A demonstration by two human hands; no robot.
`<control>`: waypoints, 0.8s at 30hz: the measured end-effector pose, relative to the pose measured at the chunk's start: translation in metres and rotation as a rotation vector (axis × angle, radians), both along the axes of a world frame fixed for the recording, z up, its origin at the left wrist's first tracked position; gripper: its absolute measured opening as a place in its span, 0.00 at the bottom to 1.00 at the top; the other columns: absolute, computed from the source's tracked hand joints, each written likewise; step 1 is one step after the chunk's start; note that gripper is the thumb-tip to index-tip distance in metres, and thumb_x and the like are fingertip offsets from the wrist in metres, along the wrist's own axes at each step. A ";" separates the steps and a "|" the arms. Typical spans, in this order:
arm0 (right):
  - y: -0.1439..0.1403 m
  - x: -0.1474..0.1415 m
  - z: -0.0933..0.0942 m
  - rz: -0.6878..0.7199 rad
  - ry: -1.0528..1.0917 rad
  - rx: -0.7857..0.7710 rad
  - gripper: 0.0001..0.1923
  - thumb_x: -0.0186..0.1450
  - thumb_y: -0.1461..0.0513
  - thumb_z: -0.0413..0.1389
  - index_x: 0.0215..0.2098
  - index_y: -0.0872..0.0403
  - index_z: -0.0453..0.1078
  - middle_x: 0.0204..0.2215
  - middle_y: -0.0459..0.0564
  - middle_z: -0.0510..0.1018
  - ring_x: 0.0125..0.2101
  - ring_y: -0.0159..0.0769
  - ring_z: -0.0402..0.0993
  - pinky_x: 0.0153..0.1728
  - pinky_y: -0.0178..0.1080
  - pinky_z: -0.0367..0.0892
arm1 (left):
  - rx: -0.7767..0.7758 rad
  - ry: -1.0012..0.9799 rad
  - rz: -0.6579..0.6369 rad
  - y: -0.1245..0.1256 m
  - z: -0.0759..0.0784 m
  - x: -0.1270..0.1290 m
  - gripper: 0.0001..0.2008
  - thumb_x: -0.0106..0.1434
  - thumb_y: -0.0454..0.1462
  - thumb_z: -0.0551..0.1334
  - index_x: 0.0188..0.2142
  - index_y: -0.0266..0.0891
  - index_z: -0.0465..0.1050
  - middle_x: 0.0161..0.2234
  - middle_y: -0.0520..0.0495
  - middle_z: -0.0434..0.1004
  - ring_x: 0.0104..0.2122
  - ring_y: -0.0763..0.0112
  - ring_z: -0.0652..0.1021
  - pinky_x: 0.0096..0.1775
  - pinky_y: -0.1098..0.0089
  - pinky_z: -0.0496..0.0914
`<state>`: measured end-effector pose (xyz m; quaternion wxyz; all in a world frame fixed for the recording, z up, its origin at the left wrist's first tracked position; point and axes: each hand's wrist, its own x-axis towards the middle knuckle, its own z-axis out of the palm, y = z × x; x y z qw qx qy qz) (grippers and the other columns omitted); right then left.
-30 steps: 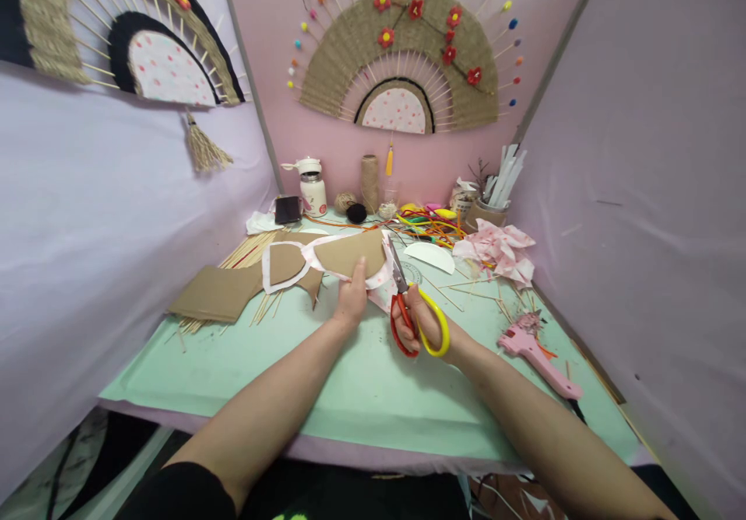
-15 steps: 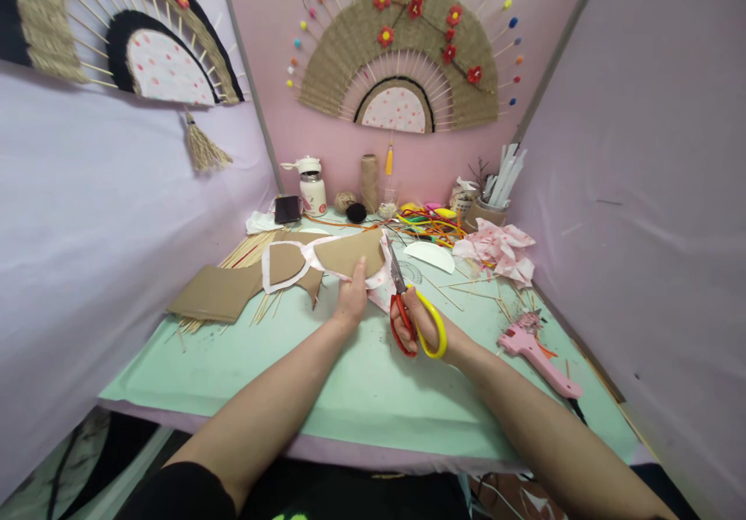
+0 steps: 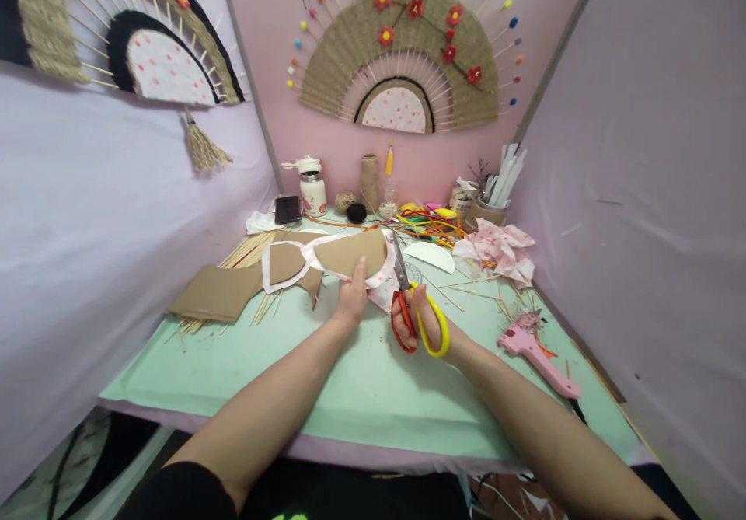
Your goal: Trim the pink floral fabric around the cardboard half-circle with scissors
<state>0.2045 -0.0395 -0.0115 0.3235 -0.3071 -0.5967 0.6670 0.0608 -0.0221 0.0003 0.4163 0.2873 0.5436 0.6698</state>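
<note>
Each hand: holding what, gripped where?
Left hand pinches the cardboard semicircle at its near edge. Right hand holds scissors by the handle loops.

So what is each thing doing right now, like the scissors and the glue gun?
Scissors: held in right hand, blades at the fabric edge.
Cardboard piece: fabric-edged, gripped by left hand.
Glue gun: lying on table, untouched.
Twine spool: standing upright.
</note>
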 end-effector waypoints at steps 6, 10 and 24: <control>0.001 -0.001 -0.003 0.002 0.074 -0.059 0.38 0.51 0.29 0.39 0.32 0.53 0.60 0.16 0.41 0.65 0.13 0.27 0.59 0.17 0.34 0.59 | -0.020 0.018 -0.001 -0.001 0.003 0.001 0.15 0.64 0.40 0.57 0.46 0.34 0.74 0.52 0.42 0.74 0.52 0.65 0.73 0.52 0.69 0.66; 0.002 0.000 -0.005 0.012 0.079 -0.071 0.38 0.52 0.29 0.39 0.34 0.53 0.61 0.18 0.42 0.66 0.14 0.28 0.61 0.18 0.35 0.61 | -0.015 0.024 -0.004 -0.001 0.002 0.000 0.15 0.64 0.40 0.57 0.45 0.35 0.74 0.51 0.42 0.75 0.52 0.65 0.73 0.53 0.69 0.66; 0.004 -0.001 -0.004 -0.019 0.017 -0.038 0.36 0.55 0.30 0.37 0.32 0.53 0.61 0.14 0.41 0.65 0.12 0.29 0.60 0.15 0.34 0.59 | -0.006 0.021 -0.007 -0.001 0.001 0.001 0.15 0.64 0.41 0.57 0.45 0.35 0.75 0.51 0.42 0.75 0.51 0.65 0.74 0.52 0.70 0.66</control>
